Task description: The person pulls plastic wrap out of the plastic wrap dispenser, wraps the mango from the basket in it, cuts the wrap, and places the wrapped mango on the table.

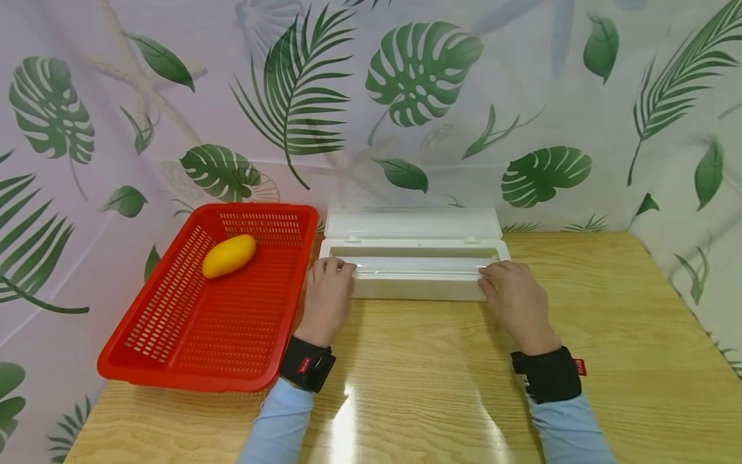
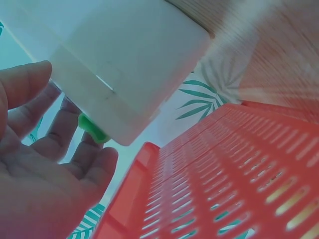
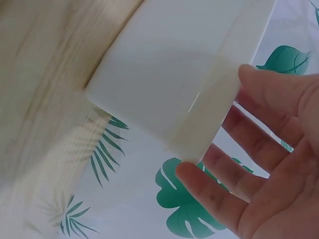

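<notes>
A white plastic wrap dispenser box (image 1: 418,289) stands on the table with its lid (image 1: 411,223) tipped back. Inside lies a roll of clear plastic wrap (image 1: 418,265), its shiny film stretching along the box's front edge. My left hand (image 1: 330,296) is at the front left corner, thumb and fingertips pinching the wrap's edge. A small green piece (image 2: 93,128) shows beside its fingers in the left wrist view. At the front right corner my right hand (image 1: 516,301) pinches the film likewise, thumb in front and the other fingers behind the top edge.
Left of the box, close to my left forearm, sits a red slotted basket (image 1: 232,335) holding a yellow mango (image 1: 228,256). A leaf-printed cloth (image 1: 429,142) hangs right behind the box. The wooden table (image 1: 429,367) extends in front and to the right.
</notes>
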The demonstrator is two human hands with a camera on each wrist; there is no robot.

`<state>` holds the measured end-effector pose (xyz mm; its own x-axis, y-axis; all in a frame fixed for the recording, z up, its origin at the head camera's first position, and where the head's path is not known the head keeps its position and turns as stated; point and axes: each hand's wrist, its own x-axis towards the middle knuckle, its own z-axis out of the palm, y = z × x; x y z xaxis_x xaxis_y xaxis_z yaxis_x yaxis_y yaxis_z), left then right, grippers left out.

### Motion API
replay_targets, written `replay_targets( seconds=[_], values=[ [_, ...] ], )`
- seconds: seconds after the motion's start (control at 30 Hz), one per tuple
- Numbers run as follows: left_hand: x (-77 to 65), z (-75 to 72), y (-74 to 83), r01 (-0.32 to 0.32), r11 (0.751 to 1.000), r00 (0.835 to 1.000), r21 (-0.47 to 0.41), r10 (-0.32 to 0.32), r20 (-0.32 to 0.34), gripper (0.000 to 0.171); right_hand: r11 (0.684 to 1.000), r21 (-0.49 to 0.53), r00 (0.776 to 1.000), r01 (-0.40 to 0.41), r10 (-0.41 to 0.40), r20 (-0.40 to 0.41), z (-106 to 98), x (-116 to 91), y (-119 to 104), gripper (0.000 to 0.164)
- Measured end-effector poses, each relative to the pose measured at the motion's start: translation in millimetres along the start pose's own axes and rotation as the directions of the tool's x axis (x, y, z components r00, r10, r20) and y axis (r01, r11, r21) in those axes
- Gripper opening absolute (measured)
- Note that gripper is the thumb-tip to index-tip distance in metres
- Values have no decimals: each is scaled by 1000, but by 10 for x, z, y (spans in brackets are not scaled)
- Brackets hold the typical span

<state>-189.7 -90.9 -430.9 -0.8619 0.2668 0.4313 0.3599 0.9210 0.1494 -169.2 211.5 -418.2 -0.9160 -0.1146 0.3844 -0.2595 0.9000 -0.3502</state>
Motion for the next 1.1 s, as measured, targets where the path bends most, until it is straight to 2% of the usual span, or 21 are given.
replay_targets(
  seconds=[0.13, 0.3, 0.63, 0.93, 1.1],
  values=[
    [7, -12, 0, 14, 1000, 1000, -1, -14, -2, 19, 999, 17, 999, 35, -34, -31, 13, 16, 1, 19],
    [-1, -20, -11, 17, 1000, 1000, -19, -17, -10, 19, 998, 36, 998, 55, -54, -20, 36, 31, -5, 25],
    [0, -33, -15, 17, 999, 999, -30, -19, -50, 14, 995, 20, 993, 99, -98, -66, 63, 13, 22, 26],
    [5, -7, -35, 29, 999, 996, -46, -33, -87, 12, 998, 70, 996, -7, 13, -87, 55, 25, -20, 30],
    [6, -11, -32, 35, 998, 995, -51, -39, -87, 11, 997, 76, 992, -33, 43, -122, 67, 15, -35, 29]
  ],
)
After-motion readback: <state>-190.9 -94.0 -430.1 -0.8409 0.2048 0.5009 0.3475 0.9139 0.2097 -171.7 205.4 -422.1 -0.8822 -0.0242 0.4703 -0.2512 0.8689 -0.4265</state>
